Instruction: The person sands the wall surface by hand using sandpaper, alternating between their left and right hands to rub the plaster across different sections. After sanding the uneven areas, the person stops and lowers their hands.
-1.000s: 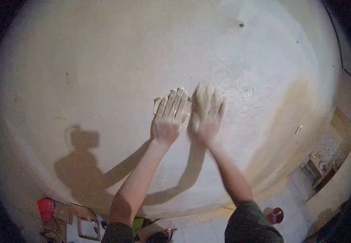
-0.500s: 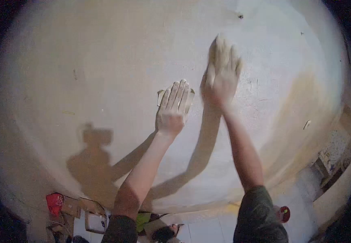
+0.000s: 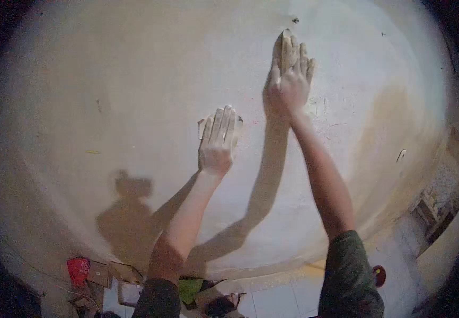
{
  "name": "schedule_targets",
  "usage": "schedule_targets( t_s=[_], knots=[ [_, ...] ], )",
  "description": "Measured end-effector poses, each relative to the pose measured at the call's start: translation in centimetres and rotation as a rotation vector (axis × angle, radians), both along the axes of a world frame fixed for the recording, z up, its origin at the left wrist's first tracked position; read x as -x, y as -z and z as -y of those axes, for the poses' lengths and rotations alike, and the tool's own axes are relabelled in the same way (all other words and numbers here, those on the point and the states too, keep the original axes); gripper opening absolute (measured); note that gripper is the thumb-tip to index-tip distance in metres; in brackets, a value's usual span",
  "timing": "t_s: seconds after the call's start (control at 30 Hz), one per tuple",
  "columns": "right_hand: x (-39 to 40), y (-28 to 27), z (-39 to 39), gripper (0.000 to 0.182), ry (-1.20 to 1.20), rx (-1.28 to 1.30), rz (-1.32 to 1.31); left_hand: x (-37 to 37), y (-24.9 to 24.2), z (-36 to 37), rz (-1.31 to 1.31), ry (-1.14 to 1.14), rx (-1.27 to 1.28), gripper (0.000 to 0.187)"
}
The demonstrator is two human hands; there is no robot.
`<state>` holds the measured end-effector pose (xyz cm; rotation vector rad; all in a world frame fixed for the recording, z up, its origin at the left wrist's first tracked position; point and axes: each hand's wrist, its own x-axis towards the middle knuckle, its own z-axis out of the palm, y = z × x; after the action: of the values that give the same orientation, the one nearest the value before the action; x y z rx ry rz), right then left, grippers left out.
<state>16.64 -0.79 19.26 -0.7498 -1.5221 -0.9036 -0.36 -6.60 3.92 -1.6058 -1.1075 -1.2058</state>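
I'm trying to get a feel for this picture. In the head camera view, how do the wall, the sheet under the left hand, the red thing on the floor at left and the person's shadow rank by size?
1. Wall, fills most of the view.
2. Person's shadow.
3 and 4. Sheet under the left hand and red thing: unsure. The left hand covers most of the sheet.

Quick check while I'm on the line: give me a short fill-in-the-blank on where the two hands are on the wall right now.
1. Both hands lie flat against the pale ____.
2. The hand reaching higher up is the ____ hand.
3. The left hand presses a sheet of sandpaper whose corner shows past its ____ side.
4. The right hand casts its arm's ____ on the wall, between the two arms.

Missing words: wall; right; left; shadow
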Motion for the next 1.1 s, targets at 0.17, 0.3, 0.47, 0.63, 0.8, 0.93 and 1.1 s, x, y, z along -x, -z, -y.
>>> schedule_targets(
  t_s=[0.17,0.3,0.47,0.63,0.8,0.93,1.1],
  knots=[
    [0.2,17.2,2.0,0.067,0.037,0.29,0.277,0.5,0.5,-0.7,-0.045,-0.109,0.039,0.064],
    [-2.8,29.0,2.0,0.069,0.031,0.387,0.396,0.9,2.4,-0.2,-0.049,-0.066,0.088,0.061],
    [-1.1,12.1,0.1,0.066,0.022,0.236,0.263,1.6,-2.3,-2.1,-0.123,-0.027,-0.022,0.058],
    [2.1,-0.1,-2.4,0.069,0.04,0.013,0.097,0.6,-13.6,-5.2,0.02,-0.008,-0.169,0.057],
    [2.1,13.2,-0.7,0.072,0.106,0.205,0.217,1.0,-2.0,-4.5,-0.074,-0.076,-0.025,0.053],
    [-0.4,24.6,-0.6,0.068,0.005,0.253,0.402,2.1,9.2,-2.4,-0.16,-0.04,0.12,0.051],
    [-0.4,8.6,0.0,0.059,0.05,0.171,0.52,2.6,-1.6,-3.5,-0.105,-0.051,-0.053,0.056]
  ],
)
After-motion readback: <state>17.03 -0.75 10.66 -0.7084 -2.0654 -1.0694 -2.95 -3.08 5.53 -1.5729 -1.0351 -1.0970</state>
